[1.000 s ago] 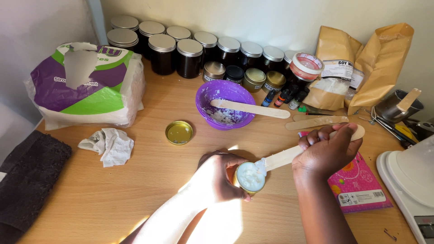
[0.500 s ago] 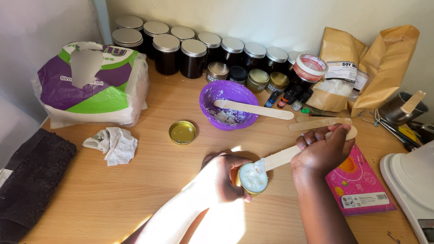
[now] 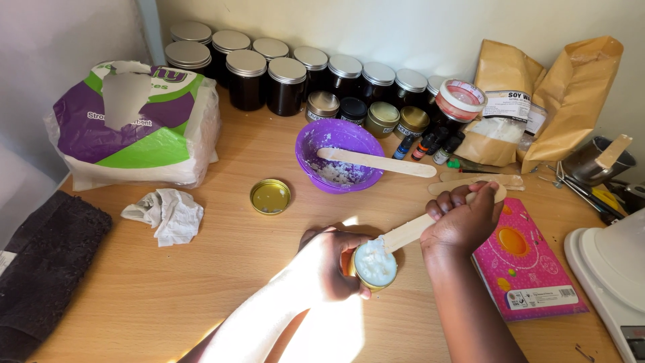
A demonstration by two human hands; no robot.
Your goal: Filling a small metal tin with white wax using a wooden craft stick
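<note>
Pale wood forms the bench (image 3: 201, 289), lit by a sunbeam across its near middle. At that spot the left hand (image 3: 329, 265) wraps around a small gold tin (image 3: 374, 265) filled with white balm, its fingers covering the tin's left wall. The right hand (image 3: 463, 218), just right of the tin, is clenched on a wooden stick (image 3: 410, 233) whose tip rests in the balm; the stick's far end is hidden inside the fist. One purple bowl (image 3: 339, 154) with a second stick laid across it sits farther off, and one gold lid (image 3: 270, 196) lies left of it. Dark jars (image 3: 285, 84) with silver lids line the far wall in two rows, about a dozen, some overlapped. Two brown paper bags (image 3: 571, 87) stand at far right. A white scale at the right edge is cut off.
</note>
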